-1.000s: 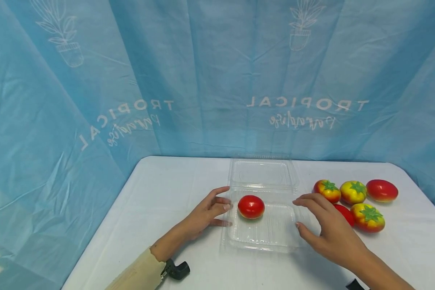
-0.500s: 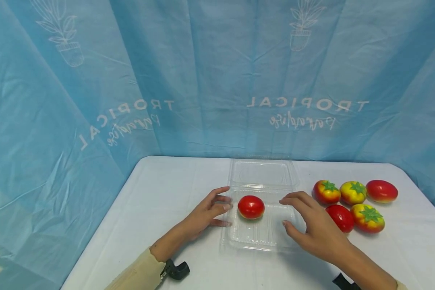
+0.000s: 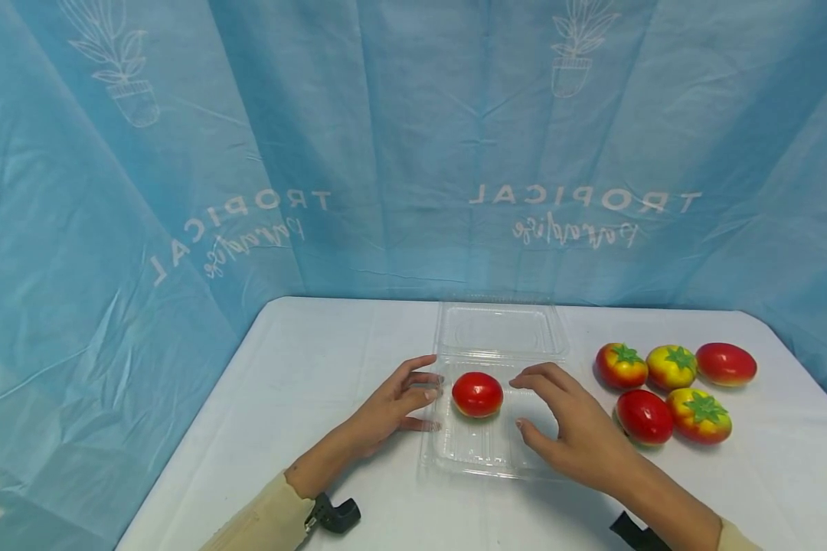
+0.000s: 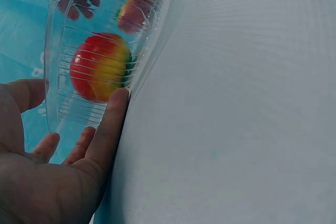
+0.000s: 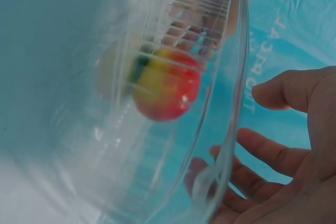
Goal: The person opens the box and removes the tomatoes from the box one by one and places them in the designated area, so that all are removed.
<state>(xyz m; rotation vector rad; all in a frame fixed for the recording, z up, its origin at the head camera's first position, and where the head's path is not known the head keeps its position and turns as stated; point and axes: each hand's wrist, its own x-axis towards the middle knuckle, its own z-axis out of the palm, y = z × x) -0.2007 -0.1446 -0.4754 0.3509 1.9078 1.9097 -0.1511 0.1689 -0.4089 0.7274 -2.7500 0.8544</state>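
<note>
A clear plastic clamshell container lies open on the white table, its lid folded back toward the curtain. Inside its base, on the left, sits one glossy red tomato-like fruit. My left hand touches the container's left wall with spread fingers; through that wall the left wrist view shows the fruit with a yellow patch. Over the right part of the base hovers my right hand, fingers apart and nothing in them. In the right wrist view, its fingers are near the clear rim.
Several more red and yellow fruits are grouped on the table to the right of the container, some with green leafy tops. A blue curtain with printed plants and lettering hangs behind the table.
My right hand has moved left, away from the grouped fruits and over the container, uncovering a red fruit it partly hid. My left hand and the fruit in the container stay put.
</note>
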